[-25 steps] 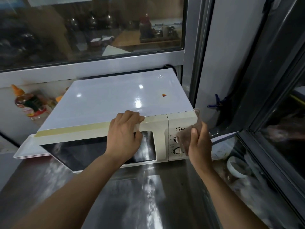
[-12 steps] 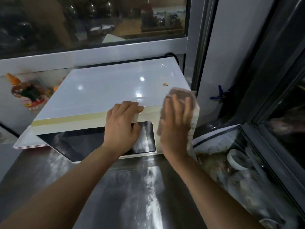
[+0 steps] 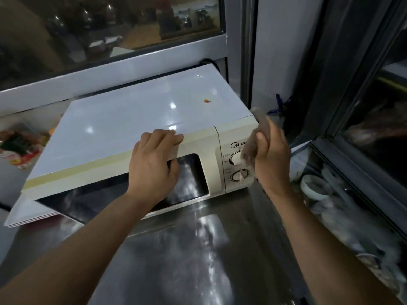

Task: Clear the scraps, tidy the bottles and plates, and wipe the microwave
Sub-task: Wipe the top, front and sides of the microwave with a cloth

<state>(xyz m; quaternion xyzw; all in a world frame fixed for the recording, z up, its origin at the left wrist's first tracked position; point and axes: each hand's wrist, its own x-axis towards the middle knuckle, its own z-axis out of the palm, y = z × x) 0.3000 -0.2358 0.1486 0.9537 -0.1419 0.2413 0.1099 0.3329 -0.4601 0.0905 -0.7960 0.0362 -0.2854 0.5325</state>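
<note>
While the left hand (image 3: 154, 164) lies flat on the microwave (image 3: 136, 137), its straight fingers (image 3: 169, 137) hook over the top front edge of the door and its thumb presses on the dark glass window below. Just right of that hand, the right hand (image 3: 273, 157) curls its fingers round a bunched brownish cloth (image 3: 253, 146), gripping it against the control panel at the microwave's right front corner; the rag covers part of the upper dial and hides the end of the printed brand name.

Long axis running left to right, the microwave is a boxy cream-coloured unit whose door faces the person, turned slightly so its left end swings nearer. Its flat top is glossy white and mirrors ceiling lights, and a small orange sticker (image 3: 207, 101) sits toward the back right of that top. Two round dials (image 3: 239, 175) are stacked on the panel, the lower one fully visible.

Under the microwave stretches a scuffed stainless steel counter (image 3: 187, 260), streaked with reflections. Behind the microwave's left end, blurred sauce bottles (image 3: 19, 148) lean against the wall. Right of the microwave, beyond the counter edge, a white bowl (image 3: 312, 187) rests among blurred dishes.
</note>
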